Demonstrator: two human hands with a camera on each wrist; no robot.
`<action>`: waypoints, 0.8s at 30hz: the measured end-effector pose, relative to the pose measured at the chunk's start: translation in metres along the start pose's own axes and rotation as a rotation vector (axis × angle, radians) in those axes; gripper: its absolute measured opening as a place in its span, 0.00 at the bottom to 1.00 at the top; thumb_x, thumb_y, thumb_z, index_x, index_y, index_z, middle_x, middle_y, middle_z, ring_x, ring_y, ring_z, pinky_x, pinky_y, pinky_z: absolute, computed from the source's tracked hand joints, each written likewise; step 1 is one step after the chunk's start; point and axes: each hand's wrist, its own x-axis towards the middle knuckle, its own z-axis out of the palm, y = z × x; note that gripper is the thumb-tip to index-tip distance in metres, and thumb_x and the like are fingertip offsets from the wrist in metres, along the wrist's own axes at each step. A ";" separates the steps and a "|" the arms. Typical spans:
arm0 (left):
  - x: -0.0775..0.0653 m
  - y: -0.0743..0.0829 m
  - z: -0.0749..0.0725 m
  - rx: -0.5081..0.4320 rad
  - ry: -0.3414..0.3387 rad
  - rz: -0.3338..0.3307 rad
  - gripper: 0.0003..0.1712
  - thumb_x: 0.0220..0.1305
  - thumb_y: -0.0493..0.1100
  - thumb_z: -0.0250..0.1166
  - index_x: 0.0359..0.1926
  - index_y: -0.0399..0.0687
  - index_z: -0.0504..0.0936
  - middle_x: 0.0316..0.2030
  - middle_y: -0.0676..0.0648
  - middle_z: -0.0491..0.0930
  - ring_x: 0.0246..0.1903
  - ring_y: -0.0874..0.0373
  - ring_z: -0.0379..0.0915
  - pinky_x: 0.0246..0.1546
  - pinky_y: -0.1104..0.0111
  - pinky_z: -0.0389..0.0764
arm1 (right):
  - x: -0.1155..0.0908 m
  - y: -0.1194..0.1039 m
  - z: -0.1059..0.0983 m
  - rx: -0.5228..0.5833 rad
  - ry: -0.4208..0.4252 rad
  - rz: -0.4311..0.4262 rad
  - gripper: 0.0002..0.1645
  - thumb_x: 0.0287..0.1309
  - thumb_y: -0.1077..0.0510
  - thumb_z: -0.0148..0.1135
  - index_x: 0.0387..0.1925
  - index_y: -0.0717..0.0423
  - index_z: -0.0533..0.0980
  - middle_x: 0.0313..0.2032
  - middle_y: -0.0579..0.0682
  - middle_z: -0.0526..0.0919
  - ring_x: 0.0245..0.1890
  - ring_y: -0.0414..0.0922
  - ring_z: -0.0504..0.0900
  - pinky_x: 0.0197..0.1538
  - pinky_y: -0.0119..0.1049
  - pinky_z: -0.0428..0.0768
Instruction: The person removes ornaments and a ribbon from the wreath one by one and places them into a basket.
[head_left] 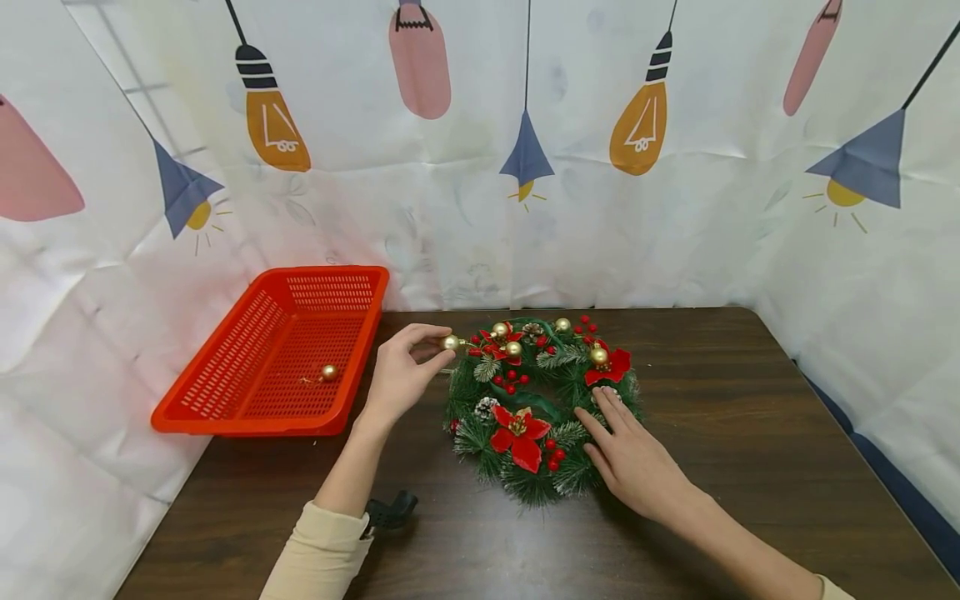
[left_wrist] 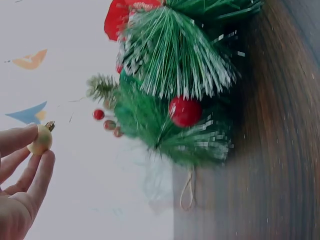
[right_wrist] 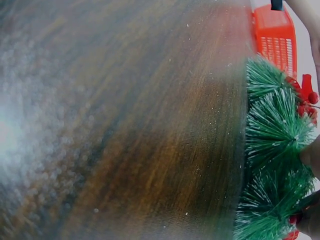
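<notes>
A green Christmas wreath [head_left: 532,487] with red poinsettias, red berries, pinecones and several gold balls lies on the dark wooden table. My left hand [head_left: 408,371] pinches a small gold ball ornament [head_left: 450,342] between thumb and fingers, just off the wreath's upper left edge. The left wrist view shows that gold ball [left_wrist: 41,140] at the fingertips, its gold cap pointing up and away from the hand. On the wreath's right side rests my right hand [head_left: 637,462], fingers spread and fairly straight over the needles. In the right wrist view only bits of its fingers show beside the wreath [right_wrist: 280,140].
Left of the wreath stands a red plastic basket [head_left: 258,358] with one gold ball [head_left: 328,372] in it. A patterned white curtain [head_left: 450,225] hangs behind the table [head_left: 735,417]. A black strap mount [head_left: 392,510] sticks out from the left wrist.
</notes>
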 end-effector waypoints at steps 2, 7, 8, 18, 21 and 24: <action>-0.001 0.006 -0.005 -0.001 0.012 -0.021 0.18 0.61 0.25 0.72 0.52 0.27 0.84 0.49 0.32 0.81 0.47 0.38 0.82 0.50 0.51 0.83 | 0.000 0.000 0.000 0.001 0.001 -0.001 0.34 0.72 0.51 0.62 0.72 0.61 0.69 0.75 0.69 0.57 0.76 0.64 0.54 0.70 0.59 0.65; -0.005 0.007 -0.018 -0.003 0.040 -0.039 0.18 0.61 0.26 0.72 0.52 0.27 0.84 0.49 0.32 0.81 0.47 0.38 0.82 0.51 0.57 0.84 | 0.000 0.001 0.000 0.001 0.001 -0.002 0.33 0.73 0.52 0.62 0.72 0.61 0.69 0.75 0.69 0.57 0.76 0.65 0.54 0.70 0.60 0.64; -0.005 0.003 -0.021 -0.001 0.047 -0.039 0.18 0.61 0.27 0.72 0.52 0.28 0.84 0.50 0.33 0.82 0.47 0.40 0.82 0.50 0.59 0.84 | 0.000 0.001 0.000 0.001 0.001 -0.003 0.33 0.73 0.52 0.62 0.72 0.61 0.69 0.75 0.69 0.57 0.76 0.65 0.54 0.70 0.60 0.64; -0.011 -0.021 -0.047 0.018 0.113 -0.081 0.18 0.62 0.34 0.75 0.53 0.35 0.86 0.50 0.41 0.83 0.48 0.49 0.82 0.49 0.74 0.82 | 0.000 0.002 0.000 0.003 0.006 -0.015 0.33 0.72 0.53 0.63 0.72 0.62 0.69 0.75 0.69 0.57 0.76 0.65 0.54 0.70 0.59 0.65; -0.012 -0.021 -0.053 0.039 0.129 -0.093 0.18 0.62 0.33 0.74 0.53 0.34 0.85 0.51 0.41 0.83 0.48 0.53 0.81 0.48 0.75 0.81 | -0.001 0.001 0.000 0.002 0.015 -0.018 0.33 0.71 0.54 0.64 0.72 0.62 0.69 0.75 0.69 0.58 0.76 0.65 0.55 0.70 0.59 0.66; -0.013 -0.021 -0.060 0.041 0.153 -0.102 0.18 0.62 0.33 0.75 0.53 0.34 0.86 0.51 0.42 0.84 0.47 0.57 0.80 0.48 0.76 0.81 | -0.001 0.001 0.000 0.003 0.024 -0.022 0.33 0.70 0.55 0.65 0.72 0.62 0.69 0.75 0.69 0.58 0.75 0.65 0.55 0.69 0.60 0.66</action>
